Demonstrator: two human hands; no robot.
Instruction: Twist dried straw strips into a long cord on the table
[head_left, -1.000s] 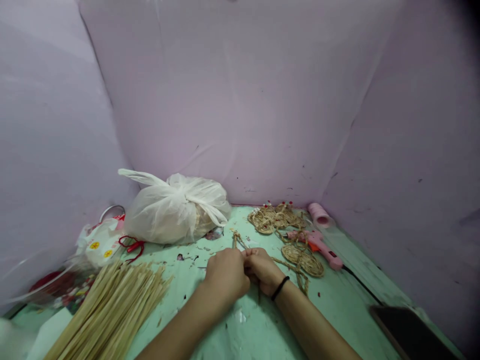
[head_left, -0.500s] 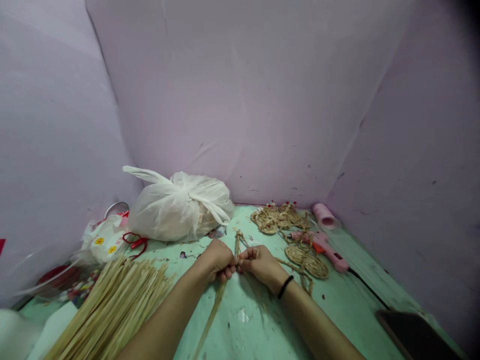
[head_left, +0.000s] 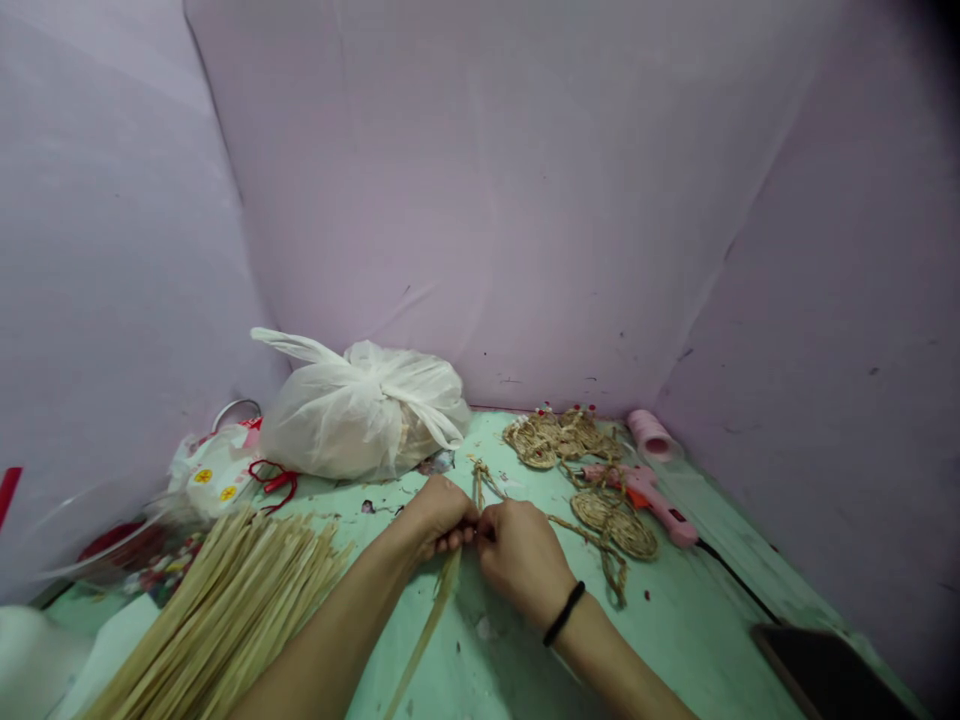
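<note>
Close together over the middle of the table, my left hand [head_left: 442,516] and my right hand [head_left: 519,552] both have their fingers curled in. They pinch a twisted cord of dried plant fibre [head_left: 478,484], whose looped far end lies on the green surface beyond them. Below my left hand a flat, pale fibre strip [head_left: 426,632] trails toward the front edge. The exact grip point between the fingertips is hidden. To the right of my right hand lie coiled fibre pieces [head_left: 615,522] with a loose cord end.
A bundle of dried strips [head_left: 232,620] lies at left, behind it a tied white plastic bag [head_left: 367,415]. At right are a pink glue gun [head_left: 660,500], a pink thread spool [head_left: 651,436], braided flower shapes [head_left: 559,438] and a dark flat device [head_left: 832,670].
My right hand has rolled over, its back now turned more upward, and its fingers have curled in closer to my left hand. The left hand has stayed nearly in place.
</note>
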